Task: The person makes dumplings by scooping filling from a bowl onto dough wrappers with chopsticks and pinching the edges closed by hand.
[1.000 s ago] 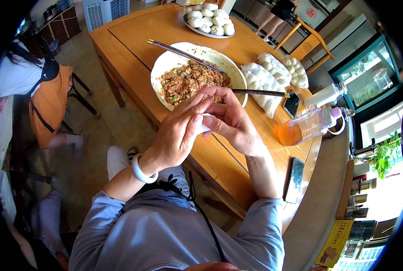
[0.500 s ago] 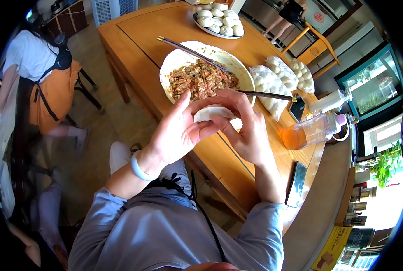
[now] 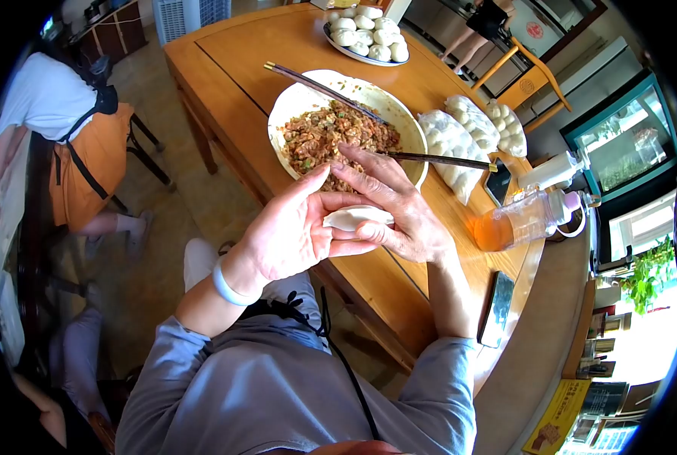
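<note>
A white dough wrapper (image 3: 357,218), folded into a half-moon, lies across the fingers of my left hand (image 3: 278,236), which is palm up and wears a pale band. My right hand (image 3: 413,216) pinches the right end of the dough with its thumb, its other fingers stretched over the far side. Whether filling is inside cannot be seen. Just beyond my hands stands a large white bowl (image 3: 281,106) of minced filling (image 3: 327,136). Two dark chopsticks (image 3: 444,159) rest on it, one across the far rim and one toward the right.
A plate of white buns (image 3: 365,34) stands at the far end of the wooden table (image 3: 224,57). To the right are bags of white pieces (image 3: 452,148), a bottle of orange liquid (image 3: 516,224) and two phones (image 3: 497,307). At left, a person (image 3: 88,144) leans over another table.
My hands have lowered slightly toward me, and the dough has tipped and folded into a narrower shape. My right fingers have straightened. The person at left has bent further forward.
</note>
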`<state>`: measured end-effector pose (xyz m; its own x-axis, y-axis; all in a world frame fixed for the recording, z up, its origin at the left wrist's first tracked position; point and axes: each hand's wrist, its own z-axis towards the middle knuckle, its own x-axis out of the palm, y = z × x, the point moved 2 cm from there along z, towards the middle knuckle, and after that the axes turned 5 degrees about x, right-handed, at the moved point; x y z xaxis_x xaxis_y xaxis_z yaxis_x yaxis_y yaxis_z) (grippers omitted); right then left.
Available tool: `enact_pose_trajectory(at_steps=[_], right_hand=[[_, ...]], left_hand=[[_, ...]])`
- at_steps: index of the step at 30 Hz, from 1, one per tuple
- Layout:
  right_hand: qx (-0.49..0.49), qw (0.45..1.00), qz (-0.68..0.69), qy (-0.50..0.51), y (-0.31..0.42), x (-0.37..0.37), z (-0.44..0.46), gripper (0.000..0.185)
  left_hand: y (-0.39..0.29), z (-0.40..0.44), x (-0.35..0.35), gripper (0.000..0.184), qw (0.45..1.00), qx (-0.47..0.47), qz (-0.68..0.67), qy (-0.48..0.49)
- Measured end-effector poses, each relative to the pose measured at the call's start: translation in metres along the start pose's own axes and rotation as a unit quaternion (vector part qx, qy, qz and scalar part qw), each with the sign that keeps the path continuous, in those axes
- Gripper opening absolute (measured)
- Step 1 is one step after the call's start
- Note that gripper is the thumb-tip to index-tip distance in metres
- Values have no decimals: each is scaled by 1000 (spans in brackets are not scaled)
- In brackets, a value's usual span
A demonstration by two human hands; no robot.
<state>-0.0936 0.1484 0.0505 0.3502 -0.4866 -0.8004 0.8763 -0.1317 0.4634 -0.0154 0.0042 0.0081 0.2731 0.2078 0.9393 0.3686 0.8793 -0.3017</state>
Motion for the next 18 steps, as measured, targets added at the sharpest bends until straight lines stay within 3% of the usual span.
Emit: enact_pose_trajectory(at_steps=[8, 18], right_hand=[[0, 1000, -12, 7, 9, 3, 0, 46], [-15, 1000, -9, 4, 10, 4, 3, 46]], left_hand=[[-3, -4, 4, 59, 1000, -4, 16, -25], [-9, -7, 6, 58, 997, 8, 48, -53]])
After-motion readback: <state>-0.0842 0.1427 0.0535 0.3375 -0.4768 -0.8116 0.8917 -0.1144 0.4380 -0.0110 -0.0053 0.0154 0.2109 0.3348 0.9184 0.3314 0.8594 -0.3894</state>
